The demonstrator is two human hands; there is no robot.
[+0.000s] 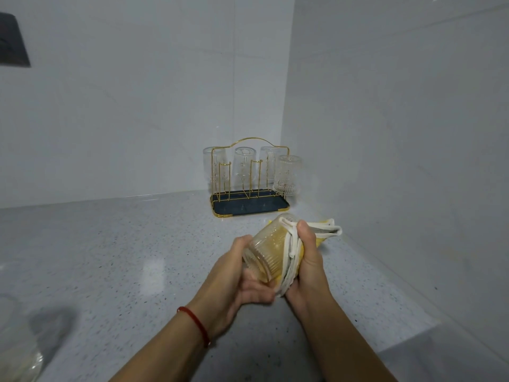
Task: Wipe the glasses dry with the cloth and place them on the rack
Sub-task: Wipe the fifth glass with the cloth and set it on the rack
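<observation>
A speckled grey worktop [124,244] meets pale walls; the gold rack [249,194] sits in its back corner, four glasses inverted to drain; the left hand [234,274] grips the ribbed glass [265,252] tilted; the right hand [308,260] pinches the cloth [292,249] against it, seemingly wiping.

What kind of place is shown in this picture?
Probably a home kitchen corner: a speckled grey stone countertop, pale tiled walls, and a gold wire rack holding clear upturned drinking glasses.
</observation>
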